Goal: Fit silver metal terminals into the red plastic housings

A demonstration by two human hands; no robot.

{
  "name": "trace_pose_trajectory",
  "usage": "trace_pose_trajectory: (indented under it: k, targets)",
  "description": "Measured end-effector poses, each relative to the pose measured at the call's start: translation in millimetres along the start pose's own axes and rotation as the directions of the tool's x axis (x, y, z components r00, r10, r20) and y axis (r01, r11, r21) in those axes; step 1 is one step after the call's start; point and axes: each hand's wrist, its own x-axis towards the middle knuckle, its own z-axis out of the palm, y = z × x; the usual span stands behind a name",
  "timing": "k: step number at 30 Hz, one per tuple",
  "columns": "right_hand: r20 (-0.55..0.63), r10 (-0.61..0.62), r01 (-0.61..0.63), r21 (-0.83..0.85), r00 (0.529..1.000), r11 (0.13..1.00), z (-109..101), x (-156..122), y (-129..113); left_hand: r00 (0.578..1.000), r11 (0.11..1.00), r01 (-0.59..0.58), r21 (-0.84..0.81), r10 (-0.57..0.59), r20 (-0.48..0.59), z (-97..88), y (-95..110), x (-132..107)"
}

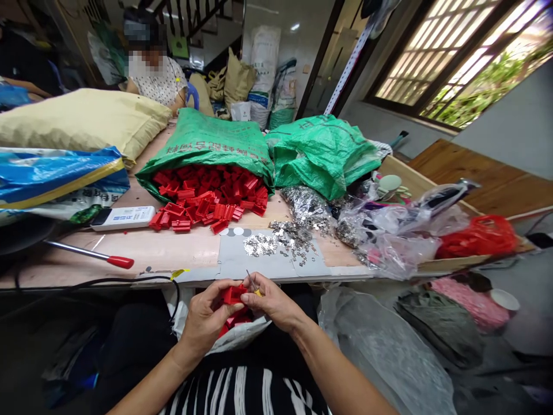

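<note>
Sack (82, 118), pale yellow and bulging, lies at the far left of your worktable (190, 248), with a blue-and-white bag (60, 176) in front of it. Near the table's front edge, a metal lever (88, 252) ends in a red grip; just beyond it rests a white printed box-shaped object (127, 217). Behind the yellow sack sits a co-worker (155, 78) in a dotted top. Next to the right, a green sack (211, 138) lies on its side, its mouth towards you, spilling red plastic parts (211, 202) onto the tabletop. Below, in front of the table edge, your left hand (201, 314) is nearly closed, thumb and fingers pinching a red piece (233, 294). This piece is held above your lap, over an open white bag (244, 334) containing more red parts. Your right hand (276, 302), also mostly closed, grips a slender tool (258, 292) with a yellow portion, its thin metal shaft pointing upward; whether the tool touches the piece cannot be told. Beyond this hand, a grey sheet (233, 253) bears scattered small metal pieces (260, 244). Further right, a second green sack (322, 150) lies crumpled behind a clear bag (305, 204) of similar metal bits, and a red plastic bag (479, 236) rests in a shallow wooden tray (425, 183).
</note>
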Motion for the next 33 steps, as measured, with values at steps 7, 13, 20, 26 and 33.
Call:
trace_pose_trajectory:
  k: [7, 13, 20, 26, 33]
  targets:
    - [0.015, -0.016, 0.014, 0.109, 1.0, 0.994, 1.6, -4.4, 0.9, 0.999, 0.998, 0.036, -0.05, -0.036, -0.011, -1.8, 2.6, -0.3]
    - [0.071, -0.056, 0.038, 0.234, 0.996, 0.972, 2.3, -7.0, 6.1, 0.982, 0.916, 0.191, -0.353, -0.177, 0.071, -2.7, -0.7, 1.6]
    - [0.041, -0.041, 0.043, -0.041, 0.998, 0.998, -9.8, -7.4, -7.1, 0.945, 0.689, 0.314, -0.653, -0.291, 0.148, 5.7, -5.4, 4.2]
    - [-0.332, -0.459, -0.076, -0.868, 0.824, 0.49, -62.3, 0.6, -39.0, 0.926, 0.663, 0.32, -0.677, -0.37, 0.076, 4.2, 1.3, 8.3]
    - [-0.276, -0.445, -0.249, -0.961, 0.852, 0.118, -76.4, 21.0, -53.8, 0.904, 0.652, 0.361, -0.667, -0.421, 0.077, 2.0, 1.6, 8.1]
